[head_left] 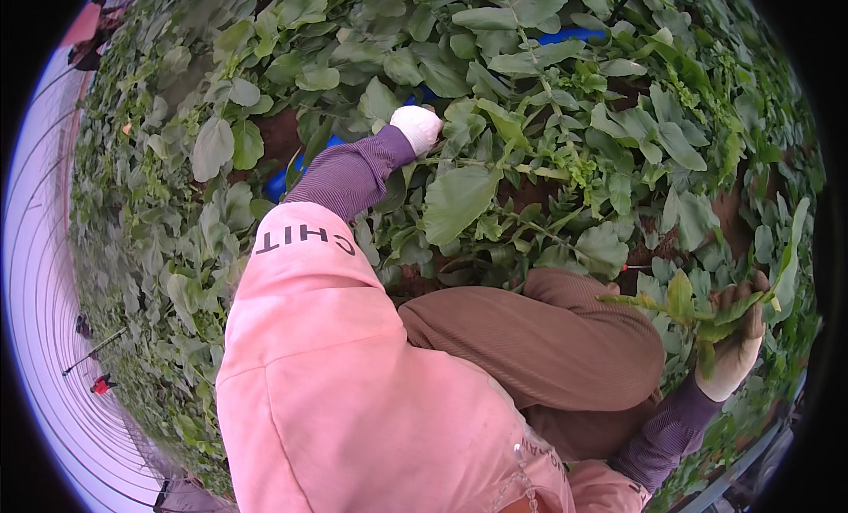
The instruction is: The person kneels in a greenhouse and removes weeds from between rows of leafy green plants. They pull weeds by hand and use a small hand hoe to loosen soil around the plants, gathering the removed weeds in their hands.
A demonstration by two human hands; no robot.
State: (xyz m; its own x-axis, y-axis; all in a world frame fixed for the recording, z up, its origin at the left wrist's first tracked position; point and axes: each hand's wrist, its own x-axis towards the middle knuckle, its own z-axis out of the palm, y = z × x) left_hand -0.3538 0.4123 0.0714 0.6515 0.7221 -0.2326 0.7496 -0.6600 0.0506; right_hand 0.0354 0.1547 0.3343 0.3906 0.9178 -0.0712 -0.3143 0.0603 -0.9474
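Sprig (680, 298), one, is lying clasped in right hand (738, 335) at three o'clock; left hand (416, 129) is resting at twelve, grip unclear.

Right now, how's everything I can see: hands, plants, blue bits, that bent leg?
Left hand: in among the leaves, fingers hidden
Right hand: curled around a leafy sprig
Leafy sprig: held, partly yellowish
Plants: leafy, mostly green
Blue bits: partly covered by leaves
Leg: bent
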